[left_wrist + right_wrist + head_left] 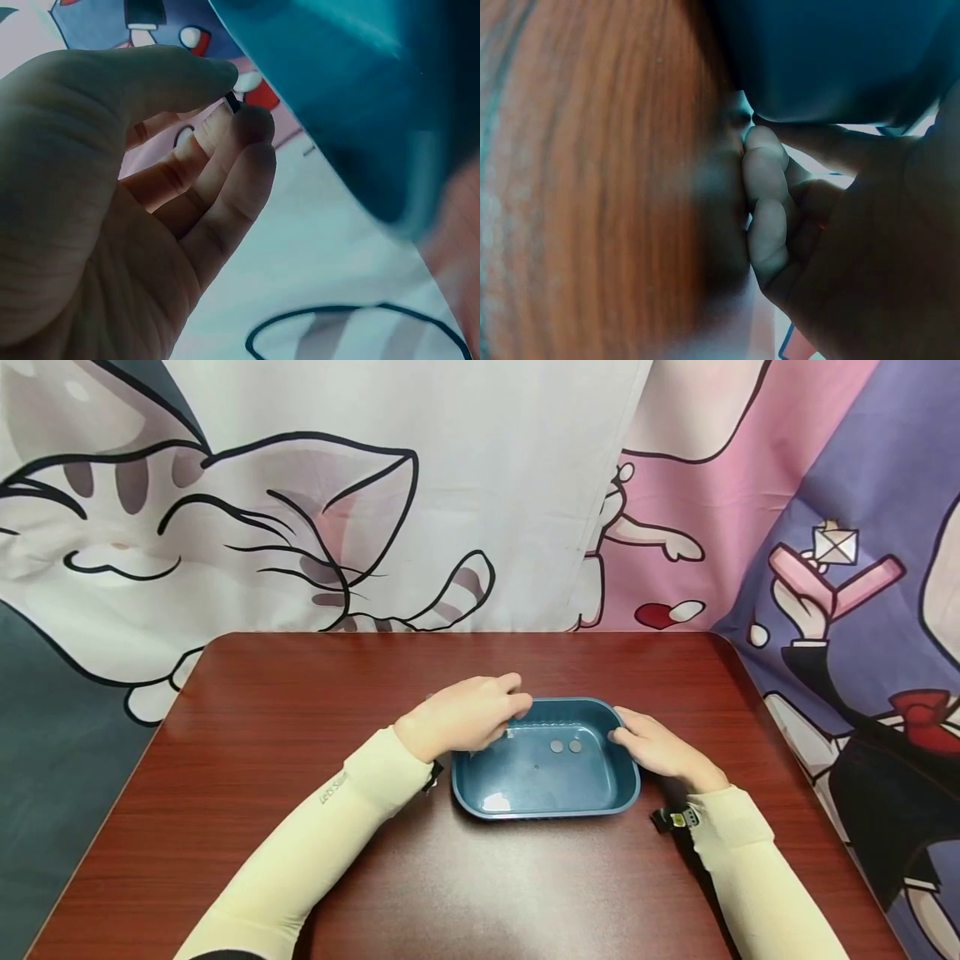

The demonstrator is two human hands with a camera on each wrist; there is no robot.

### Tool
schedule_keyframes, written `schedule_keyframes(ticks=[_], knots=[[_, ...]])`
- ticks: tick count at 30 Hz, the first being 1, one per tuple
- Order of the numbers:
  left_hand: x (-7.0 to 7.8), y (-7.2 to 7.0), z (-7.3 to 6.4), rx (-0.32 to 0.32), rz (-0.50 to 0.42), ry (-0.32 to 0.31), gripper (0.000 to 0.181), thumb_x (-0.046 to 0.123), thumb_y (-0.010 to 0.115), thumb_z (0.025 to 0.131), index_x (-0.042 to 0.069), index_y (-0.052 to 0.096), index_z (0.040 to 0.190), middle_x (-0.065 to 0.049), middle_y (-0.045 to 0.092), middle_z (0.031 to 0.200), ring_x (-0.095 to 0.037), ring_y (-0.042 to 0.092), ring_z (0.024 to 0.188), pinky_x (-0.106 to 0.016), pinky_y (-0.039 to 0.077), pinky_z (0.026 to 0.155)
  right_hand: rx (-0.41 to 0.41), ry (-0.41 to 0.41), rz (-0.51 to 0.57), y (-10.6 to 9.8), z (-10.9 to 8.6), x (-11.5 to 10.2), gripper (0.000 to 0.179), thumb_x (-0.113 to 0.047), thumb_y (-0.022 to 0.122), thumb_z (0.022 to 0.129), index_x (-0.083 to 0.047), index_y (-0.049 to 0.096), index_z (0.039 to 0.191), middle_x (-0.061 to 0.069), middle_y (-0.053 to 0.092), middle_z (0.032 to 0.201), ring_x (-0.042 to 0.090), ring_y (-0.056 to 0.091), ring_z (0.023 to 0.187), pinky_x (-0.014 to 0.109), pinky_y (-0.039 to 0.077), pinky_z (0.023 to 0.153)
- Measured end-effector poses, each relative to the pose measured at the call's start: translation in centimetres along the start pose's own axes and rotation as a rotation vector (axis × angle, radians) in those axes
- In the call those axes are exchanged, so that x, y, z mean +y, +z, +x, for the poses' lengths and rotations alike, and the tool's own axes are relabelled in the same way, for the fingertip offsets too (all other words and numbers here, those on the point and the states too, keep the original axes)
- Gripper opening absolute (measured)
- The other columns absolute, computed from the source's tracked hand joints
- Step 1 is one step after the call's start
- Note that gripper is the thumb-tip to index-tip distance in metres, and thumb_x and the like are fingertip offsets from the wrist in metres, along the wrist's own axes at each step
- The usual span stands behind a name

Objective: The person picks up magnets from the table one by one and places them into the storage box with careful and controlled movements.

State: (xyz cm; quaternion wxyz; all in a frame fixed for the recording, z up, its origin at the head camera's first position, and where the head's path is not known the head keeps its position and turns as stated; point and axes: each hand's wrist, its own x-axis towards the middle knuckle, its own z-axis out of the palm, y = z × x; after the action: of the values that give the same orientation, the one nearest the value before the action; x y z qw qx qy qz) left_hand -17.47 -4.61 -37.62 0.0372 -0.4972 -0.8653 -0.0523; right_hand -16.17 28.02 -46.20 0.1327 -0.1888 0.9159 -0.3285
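Note:
A blue plastic basin stands on the table, and two small round coins lie side by side on its floor. Over the basin's left back corner, the left hand pinches a small thin coin between thumb and fingertips; only its dark edge shows in the left wrist view. The right hand grips the basin's right end, its thumb at the rim and its other fingers low along the outside, close to the tabletop.
The reddish-brown wooden table has rounded far corners. Behind it and along the right hangs a cartoon-printed curtain. Each wrist wears a dark strap, such as the right wrist strap.

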Motion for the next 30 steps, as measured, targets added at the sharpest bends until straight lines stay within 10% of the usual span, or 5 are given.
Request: schedule_keyframes(ticks=[15, 30], knots=[[2.1, 1.7, 4.6, -0.121, 0.013, 0.024, 0.018, 0.012, 0.059, 0.090, 0.018, 0.067, 0.106, 0.000, 0.055, 0.093, -0.013, 0.057, 0.076, -0.025, 0.048, 0.073, 0.014, -0.025, 0.001, 0.0, 0.0, 0.1, 0.022, -0.012, 0.046, 0.096, -0.012, 0.059, 0.113, 0.002, 0.056, 0.097, 0.017, 0.054, 0.088, 0.030, 0.045, 0.078], [3.0, 4.9, 5.6, -0.255, 0.054, -0.002, 0.023, 0.015, 0.058, 0.094, 0.020, 0.067, 0.115, 0.001, 0.060, 0.098, -0.012, 0.058, 0.082, -0.024, 0.050, 0.074, 0.004, 0.000, 0.007, 0.0, 0.1, 0.1, 0.020, -0.012, 0.046, 0.095, -0.013, 0.058, 0.111, 0.002, 0.056, 0.095, 0.018, 0.054, 0.088, 0.030, 0.045, 0.077]])
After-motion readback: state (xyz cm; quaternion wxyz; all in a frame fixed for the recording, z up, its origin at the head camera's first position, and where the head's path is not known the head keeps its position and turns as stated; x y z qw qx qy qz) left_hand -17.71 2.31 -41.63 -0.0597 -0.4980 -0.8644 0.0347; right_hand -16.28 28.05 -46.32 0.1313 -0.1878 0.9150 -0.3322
